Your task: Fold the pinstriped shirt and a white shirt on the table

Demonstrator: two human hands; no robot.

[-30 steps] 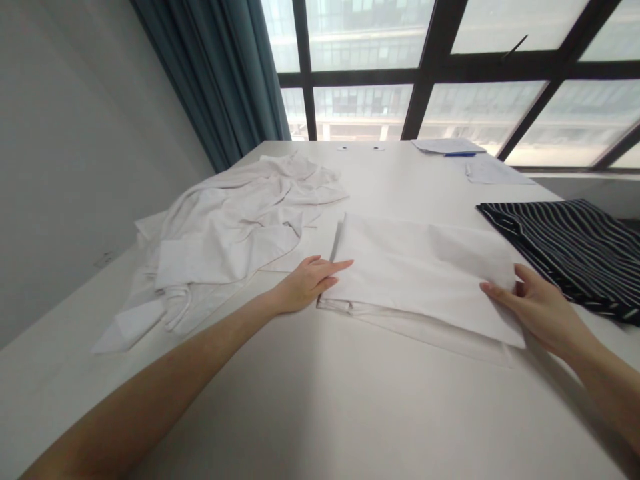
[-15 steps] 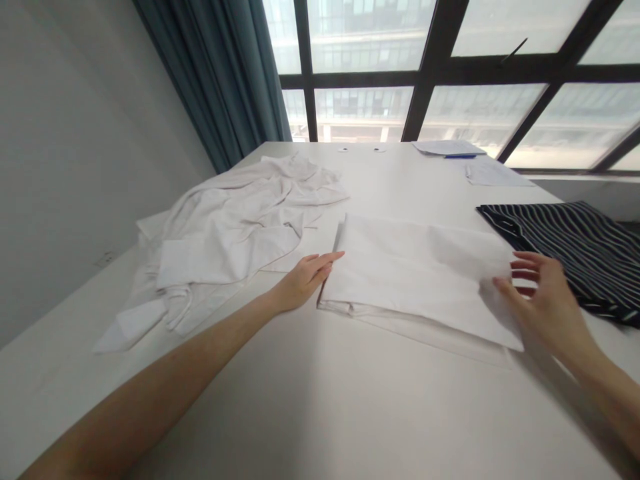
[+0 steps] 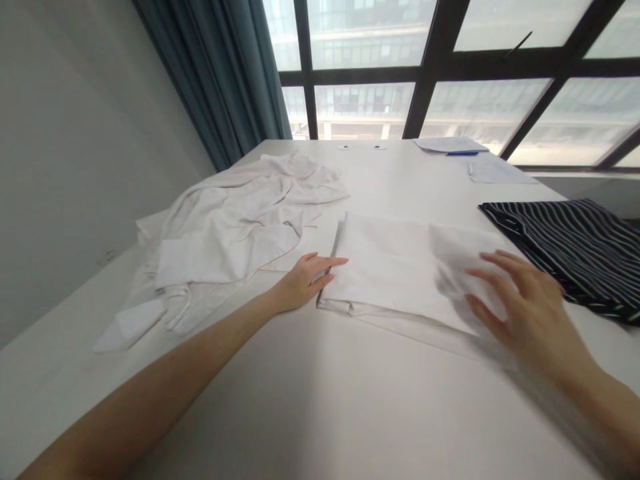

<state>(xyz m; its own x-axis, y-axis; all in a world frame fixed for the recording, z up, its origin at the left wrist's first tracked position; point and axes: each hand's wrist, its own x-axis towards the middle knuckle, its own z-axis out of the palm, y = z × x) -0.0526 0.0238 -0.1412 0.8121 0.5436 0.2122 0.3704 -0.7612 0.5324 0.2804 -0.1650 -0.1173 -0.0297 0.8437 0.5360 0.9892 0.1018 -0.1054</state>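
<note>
A folded white cloth (image 3: 390, 260) lies flat on the white table (image 3: 320, 400), its layered edge facing me. My left hand (image 3: 307, 280) rests at the cloth's left edge, fingers stretched out, the fingertips touching its top. Over the right part of the cloth is my right hand (image 3: 525, 307), fingers apart and slightly curled, casting a shadow on the fabric. It holds nothing; I cannot tell whether its fingertips touch the cloth.
Rumpled white garments (image 3: 235, 220) spread over the table's left side. A black-and-white striped cloth (image 3: 570, 247) lies at the right edge. Papers (image 3: 500, 171) and a blue pen (image 3: 463, 153) are at the far right, near the window. A blue curtain (image 3: 225, 80) hangs at the back left.
My right hand has moved left from the cloth's right edge to above its right part. My left hand stays at the left edge, its fingers a little more spread.
</note>
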